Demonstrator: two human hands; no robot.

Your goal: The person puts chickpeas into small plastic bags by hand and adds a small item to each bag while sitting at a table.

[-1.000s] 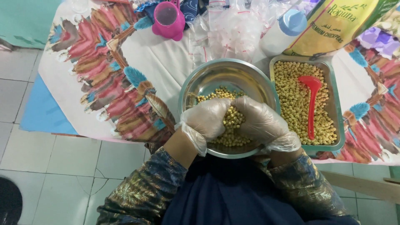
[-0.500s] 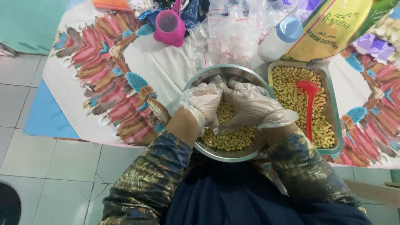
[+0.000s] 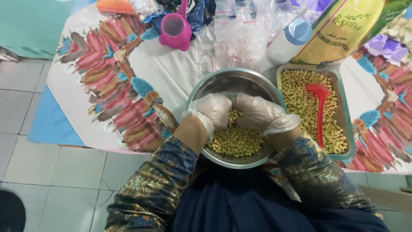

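A round steel bowl [image 3: 223, 81] sits at the table's near edge, half full of yellow chickpeas [image 3: 236, 141]. Both my hands wear thin clear plastic gloves and are cupped together inside the bowl. My left hand [image 3: 212, 109] and my right hand [image 3: 259, 112] press against each other over the chickpeas, fingers curled around a clump of them. What lies between the palms is mostly hidden. To the right stands a green-rimmed rectangular tray [image 3: 349, 129] filled with more chickpeas, with a red spoon [image 3: 319, 111] lying on them.
Behind the bowl lie several small clear plastic bags [image 3: 240, 38], a pink measuring cup [image 3: 175, 31], a white bottle with a blue cap [image 3: 289, 41] and a large yellow-green bag [image 3: 343, 30]. The feather-patterned tablecloth [image 3: 111, 86] hangs over a tiled floor.
My two gloved hands have stayed together in the bowl, shifting slightly toward its far side, then back, working the chickpeas. The view has tilted a little.
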